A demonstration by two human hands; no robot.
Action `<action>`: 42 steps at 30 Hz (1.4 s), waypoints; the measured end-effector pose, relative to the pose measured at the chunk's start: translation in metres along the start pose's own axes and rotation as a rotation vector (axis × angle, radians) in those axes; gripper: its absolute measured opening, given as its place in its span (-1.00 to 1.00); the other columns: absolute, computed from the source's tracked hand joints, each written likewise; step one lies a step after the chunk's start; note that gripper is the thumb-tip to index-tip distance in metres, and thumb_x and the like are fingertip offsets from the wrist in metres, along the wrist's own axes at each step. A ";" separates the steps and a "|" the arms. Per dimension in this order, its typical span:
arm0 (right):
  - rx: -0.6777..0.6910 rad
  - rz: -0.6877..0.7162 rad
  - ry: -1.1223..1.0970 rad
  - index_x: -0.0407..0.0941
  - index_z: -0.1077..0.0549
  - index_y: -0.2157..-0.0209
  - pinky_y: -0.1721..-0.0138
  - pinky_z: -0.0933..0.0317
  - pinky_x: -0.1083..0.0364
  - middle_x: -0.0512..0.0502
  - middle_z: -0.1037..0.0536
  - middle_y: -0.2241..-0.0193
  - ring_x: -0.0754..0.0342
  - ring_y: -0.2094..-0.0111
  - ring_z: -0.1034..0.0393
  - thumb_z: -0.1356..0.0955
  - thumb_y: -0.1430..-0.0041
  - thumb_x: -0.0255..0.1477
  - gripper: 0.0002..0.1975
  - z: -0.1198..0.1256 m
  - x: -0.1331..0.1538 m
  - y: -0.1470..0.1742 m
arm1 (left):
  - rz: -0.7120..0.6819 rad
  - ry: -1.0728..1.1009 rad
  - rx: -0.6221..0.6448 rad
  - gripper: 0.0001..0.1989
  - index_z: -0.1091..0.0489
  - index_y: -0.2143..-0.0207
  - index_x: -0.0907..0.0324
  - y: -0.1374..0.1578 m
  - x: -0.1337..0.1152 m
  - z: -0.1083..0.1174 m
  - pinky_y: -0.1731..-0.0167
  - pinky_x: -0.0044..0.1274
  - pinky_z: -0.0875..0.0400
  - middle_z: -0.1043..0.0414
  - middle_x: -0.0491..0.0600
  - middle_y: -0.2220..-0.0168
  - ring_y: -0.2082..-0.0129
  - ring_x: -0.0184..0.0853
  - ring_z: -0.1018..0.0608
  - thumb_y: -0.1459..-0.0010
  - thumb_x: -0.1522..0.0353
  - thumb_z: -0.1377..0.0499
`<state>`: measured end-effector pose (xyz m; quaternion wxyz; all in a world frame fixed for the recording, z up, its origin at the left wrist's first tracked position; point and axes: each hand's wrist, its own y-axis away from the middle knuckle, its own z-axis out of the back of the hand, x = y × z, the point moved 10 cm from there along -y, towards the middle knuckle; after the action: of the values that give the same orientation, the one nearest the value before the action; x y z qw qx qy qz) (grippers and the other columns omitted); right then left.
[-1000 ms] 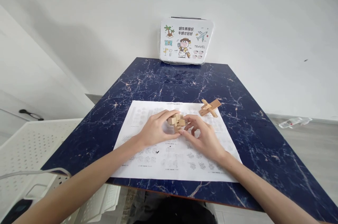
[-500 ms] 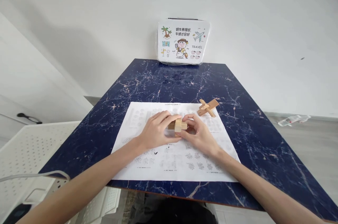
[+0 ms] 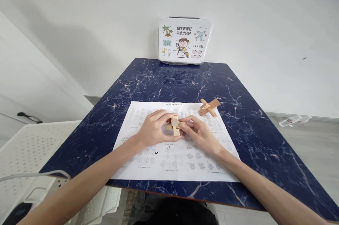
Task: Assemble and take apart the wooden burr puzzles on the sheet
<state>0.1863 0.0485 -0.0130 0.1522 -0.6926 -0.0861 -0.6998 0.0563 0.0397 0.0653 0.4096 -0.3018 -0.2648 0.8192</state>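
Note:
Between my hands is a light wooden interlocking puzzle (image 3: 176,126), its bars crossing at right angles. My left hand (image 3: 155,128) grips it from the left, fingers over the top and thumb below. From the right, my right hand (image 3: 199,133) pinches it, the thumb pressed on the near side. Fingers hide parts of the bars. Under the hands lies a white printed sheet (image 3: 174,173) with rows of small diagrams. A second wooden puzzle (image 3: 209,107), made of crossed flat pieces, rests at the sheet's far right corner.
The blue marbled table (image 3: 164,89) reaches back to the wall. At its far edge stands a white case (image 3: 184,41) with cartoon prints. White perforated shelving (image 3: 34,143) with a cable (image 3: 39,174) is at the left. A clear plastic bottle (image 3: 290,121) lies on the floor at the right.
The puzzle in my hands has been tilted, so a lower bar now shows on its near side. My right thumb has moved up onto the near side.

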 end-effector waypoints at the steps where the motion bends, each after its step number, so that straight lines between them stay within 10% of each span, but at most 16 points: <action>1: -0.010 -0.002 0.002 -0.07 -0.44 0.10 0.18 -0.50 -0.05 -0.15 -0.69 0.26 -0.02 0.27 -0.61 -0.38 -0.38 -0.14 -0.71 0.001 0.000 0.000 | 0.000 0.008 -0.003 -0.40 -0.47 0.03 0.20 0.000 0.000 0.000 0.24 -0.35 -0.58 -0.58 0.02 0.27 0.33 -0.23 -0.61 -0.04 -0.01 -0.45; 14: -0.068 0.036 0.113 -0.08 -0.45 0.04 0.18 -0.40 -0.06 -0.19 -0.71 0.19 -0.08 0.19 -0.62 -0.39 -0.38 -0.15 -0.69 0.006 0.008 0.005 | 0.031 0.067 0.025 -0.36 -0.47 -0.03 0.19 0.003 0.009 -0.005 0.31 -0.42 -0.55 -0.66 0.01 0.24 0.38 -0.27 -0.63 -0.02 0.03 -0.48; 25: -0.064 0.129 0.173 -0.03 -0.35 -0.16 0.22 -0.38 -0.04 -0.09 -0.62 0.19 0.03 0.31 -0.56 -0.36 -0.41 -0.26 -0.64 0.006 0.014 0.004 | 0.497 0.538 0.105 -0.38 -0.53 -0.04 0.24 0.008 0.045 -0.013 0.14 -0.36 -0.58 -0.66 0.09 0.12 0.16 -0.14 -0.67 0.06 0.20 -0.53; 42: -0.044 0.154 0.433 -0.07 -0.51 0.05 0.30 -0.38 0.03 -0.13 -0.67 0.23 -0.01 0.28 -0.55 -0.32 -0.32 -0.43 -0.79 0.007 0.020 0.005 | 0.442 0.608 0.273 -0.37 -0.56 -0.04 0.18 0.010 0.031 -0.030 0.16 -0.37 -0.56 -0.65 0.07 0.09 0.15 -0.14 -0.65 0.09 0.17 -0.54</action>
<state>0.1943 0.0442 0.0063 0.2050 -0.5337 0.0169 -0.8203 0.0573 0.0660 0.0298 0.3194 -0.5231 0.0512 0.7885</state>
